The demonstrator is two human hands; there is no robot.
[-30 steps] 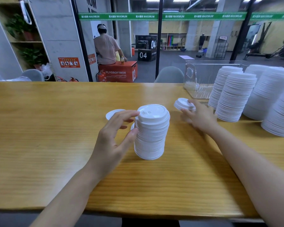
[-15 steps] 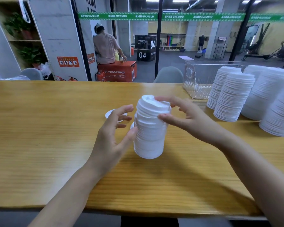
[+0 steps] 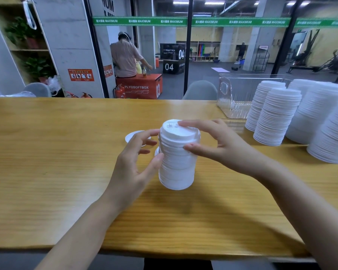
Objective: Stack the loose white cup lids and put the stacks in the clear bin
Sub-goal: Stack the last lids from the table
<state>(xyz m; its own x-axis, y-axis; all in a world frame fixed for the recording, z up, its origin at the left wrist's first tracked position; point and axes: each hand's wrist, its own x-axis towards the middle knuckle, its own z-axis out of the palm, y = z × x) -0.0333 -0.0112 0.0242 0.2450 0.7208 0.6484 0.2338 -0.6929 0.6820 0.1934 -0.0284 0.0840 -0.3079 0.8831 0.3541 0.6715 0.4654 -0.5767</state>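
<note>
A stack of white cup lids (image 3: 177, 168) stands upright in the middle of the wooden table (image 3: 57, 152). My left hand (image 3: 134, 164) holds its left side, thumb and fingertips curved against it. My right hand (image 3: 219, 147) grips the top lid, fingers over the top and thumb on the side. A loose white lid (image 3: 132, 136) lies flat just behind my left hand, and the edge of another shows behind the stack. The clear bin (image 3: 233, 98) stands at the back right.
Several tall stacks of white lids (image 3: 277, 121) crowd the table's right side in front of the bin. A glass wall runs behind the table, with grey chair backs (image 3: 200, 90) below it. The table's near edge crosses the bottom of the view.
My right hand picked a loose lid from the right, carried it to the stack and now has it seated on top. My left hand stayed at the stack's side.
</note>
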